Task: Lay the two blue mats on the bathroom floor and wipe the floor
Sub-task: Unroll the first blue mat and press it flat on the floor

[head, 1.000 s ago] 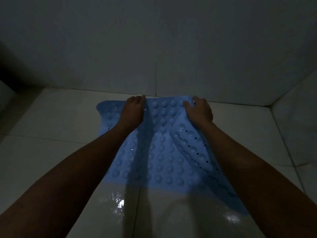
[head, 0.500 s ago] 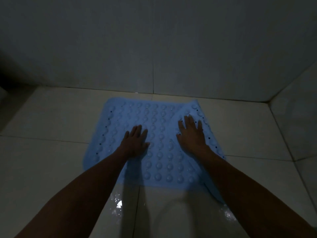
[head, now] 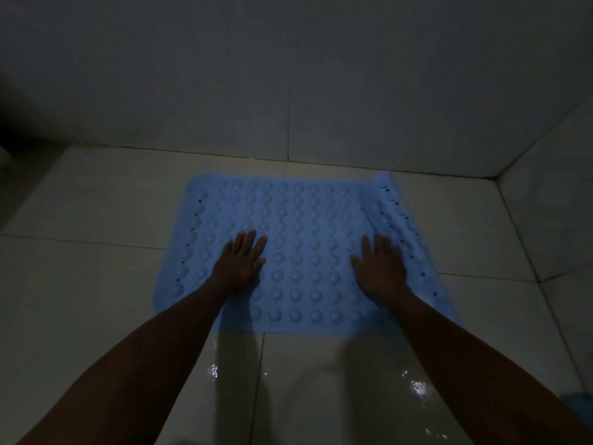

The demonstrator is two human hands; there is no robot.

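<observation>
Head view: light-blue bumpy rubber mat (head: pixel 308 220) lying on wet glossy tiled floor (head: pixel 96 284) near wall. Left hand (head: pixel 240 268) and right hand (head: pixel 382 271) pressing flat, fingers spread, gripping nothing. Right edge curling up; advising pressing outward toward it. Second mat not identifiable.

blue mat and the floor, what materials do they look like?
Blue mat: probably soft rubber or PVC, matte; moulded bumps, punched holes, right edge curling up. Floor: glazed ceramic-looking tile, glossy; grout lines, wet glints near the person. Lighting is dim, so both are guesses.
</observation>
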